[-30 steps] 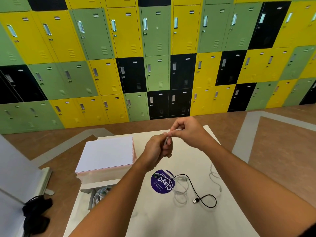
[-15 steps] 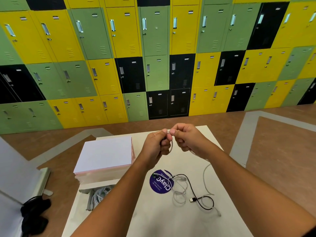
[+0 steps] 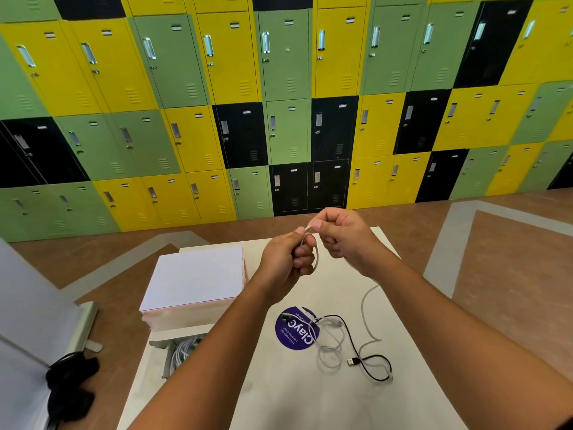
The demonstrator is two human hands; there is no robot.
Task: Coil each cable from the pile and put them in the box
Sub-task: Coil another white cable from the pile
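Note:
Above the white table, my left hand grips a small loop of a white cable. My right hand pinches the same cable just above that loop. The cable's tail hangs down to the right and trails onto the table. A pile of cables, one black with a USB plug and others white, lies on the table below my hands. The box at the table's left edge holds white coiled cables, partly hidden by my left forearm.
A white lid or closed carton sits on the table's far left, just behind the box. A round purple sticker lies under the pile. A black object lies on the brown floor at left. Coloured lockers line the far wall.
My right hand has dipped and risen again while winding the white cable round my left hand's loop. The cable's tail has shifted on the table towards the pile.

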